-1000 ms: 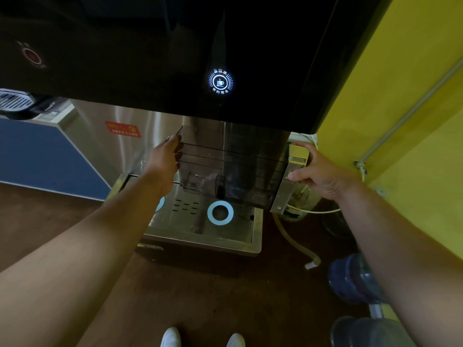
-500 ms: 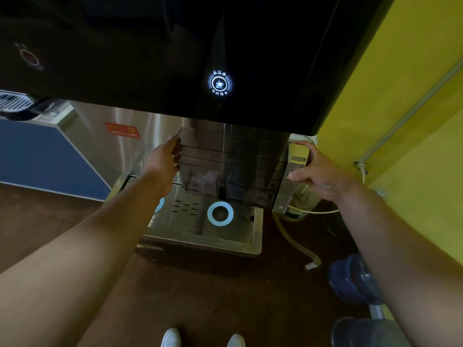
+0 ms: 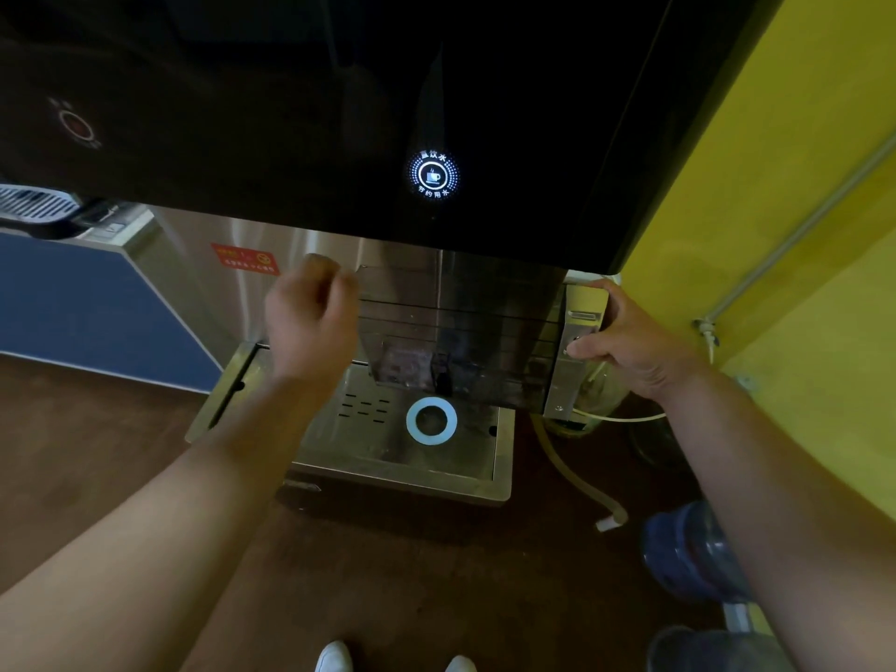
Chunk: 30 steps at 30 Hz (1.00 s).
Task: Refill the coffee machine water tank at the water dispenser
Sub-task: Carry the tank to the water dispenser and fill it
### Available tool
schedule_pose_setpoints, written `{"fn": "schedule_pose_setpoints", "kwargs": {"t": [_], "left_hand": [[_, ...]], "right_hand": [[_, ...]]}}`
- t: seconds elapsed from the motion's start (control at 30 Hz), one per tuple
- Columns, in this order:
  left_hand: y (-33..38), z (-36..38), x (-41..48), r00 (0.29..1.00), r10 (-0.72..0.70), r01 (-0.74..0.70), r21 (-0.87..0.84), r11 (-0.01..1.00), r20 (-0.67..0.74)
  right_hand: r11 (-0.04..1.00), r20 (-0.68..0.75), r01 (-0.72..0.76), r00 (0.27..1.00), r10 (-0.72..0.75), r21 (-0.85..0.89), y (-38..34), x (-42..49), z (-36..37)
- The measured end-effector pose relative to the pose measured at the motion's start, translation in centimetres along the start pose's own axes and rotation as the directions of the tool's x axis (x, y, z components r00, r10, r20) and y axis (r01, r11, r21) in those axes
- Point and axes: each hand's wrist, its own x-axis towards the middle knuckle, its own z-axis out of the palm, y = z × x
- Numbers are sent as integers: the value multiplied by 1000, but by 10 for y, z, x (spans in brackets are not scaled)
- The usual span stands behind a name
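The clear water tank point(image 3: 465, 332) is held under the black front panel of the water dispenser point(image 3: 339, 89), above the steel drip tray point(image 3: 502, 458) with its white ring point(image 3: 431, 421). My right hand point(image 3: 630, 341) grips the tank's right end, on its pale metal side piece point(image 3: 574, 332). My left hand point(image 3: 310, 322) is blurred, fingers curled, right beside the tank's upper left corner; whether it grips the tank is unclear. A round button point(image 3: 432, 176) glows white on the panel above the tank.
A yellow wall point(image 3: 776, 235) with a pipe stands close on the right. Blue water bottles point(image 3: 688, 555) lie on the brown floor at lower right, near a loose hose point(image 3: 572, 477). A blue cabinet point(image 3: 72, 303) is at left. My white shoes point(image 3: 334, 657) show below.
My left hand has shifted from a clear grip on the tank's left edge to a blurred, curled pose slightly higher. The tank and my right hand have stayed in place.
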Motion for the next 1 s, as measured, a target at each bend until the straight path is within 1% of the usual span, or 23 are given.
{"fn": "schedule_pose_setpoints", "kwargs": {"t": [0.03, 0.07, 0.1, 0.13, 0.2, 0.27, 0.37, 0.53, 0.57, 0.63, 0.67, 0.7, 0.73, 0.77, 0.8, 0.83, 0.87, 0.9, 0.93, 0.97, 1.0], "left_hand": [[6, 0, -2, 986, 163, -166, 82, 983, 40], [11, 1, -2, 949, 304, -314, 145, 938, 86], [15, 2, -1, 901, 415, -432, 181, 883, 125], [18, 4, 0, 855, 495, -518, 198, 832, 156], [28, 7, 2, 780, 603, -626, 203, 753, 171], [38, 10, 3, 732, 665, -680, 217, 700, 149], [45, 11, 6, 703, 698, -708, 231, 667, 140], [49, 15, 8, 725, 659, -687, 281, 671, 199], [48, 15, 8, 736, 648, -676, 267, 687, 195], [42, 12, 10, 763, 621, -646, 185, 741, 178], [38, 8, 10, 789, 598, -614, 140, 777, 141], [33, 3, 10, 827, 558, -563, 106, 820, 76], [27, -2, 8, 875, 484, -482, 66, 873, -7], [22, -8, 4, 927, 367, -367, 9, 930, -78], [15, -12, -2, 969, 215, -222, -41, 974, -120], [7, -15, -8, 990, 44, -56, -85, 995, -132], [-4, -17, -13, 984, -132, 119, -107, 987, -123], [-16, -18, -16, 948, -308, 298, -115, 948, -83], [-27, -19, -18, 883, -469, 465, -130, 876, -6], [-34, -20, -19, 801, -591, 598, -181, 781, 93], [-36, -21, -20, 722, -666, 691, -237, 683, 188]], "right_hand": [[1000, -5, -3, 1000, 3, 7, 0, 0, 0], [1000, -8, -8, 1000, 8, 13, 0, -1, 1], [1000, -12, -14, 1000, 14, 19, -1, -1, 2], [1000, -12, -17, 1000, 17, 25, -1, -1, 3], [1000, -11, -11, 1000, 11, 24, 0, 0, 4], [1000, -19, 0, 1000, 0, 20, -1, 1, 4], [1000, -38, 0, 999, 1, 16, -2, 2, 3], [999, -9, -10, 1000, 10, 31, -4, -1, 5], [999, -2, -6, 1000, 6, 35, -3, -1, 5], [999, -1, 9, 1000, -9, 33, -2, -2, 3], [1000, -5, 16, 1000, -16, 24, -2, -2, 2], [1000, -8, 18, 1000, -18, 20, -2, -2, 2], [1000, -12, 16, 1000, -16, 18, -2, -2, 2], [1000, -22, 11, 1000, -10, 19, -2, -2, 3], [1000, -31, 7, 1000, -6, 20, -2, -2, 3], [1000, -33, 8, 999, -7, 23, -2, -3, 4], [1000, -29, 13, 1000, -12, 23, -2, -4, 4], [1000, -17, 18, 1000, -18, 24, -2, -6, 5], [999, -3, 22, 1000, -22, 28, -1, -7, 6], [999, 8, 23, 1000, -24, 32, -1, -10, 7], [999, 12, 21, 1000, -21, 33, -1, -13, 9]]}}
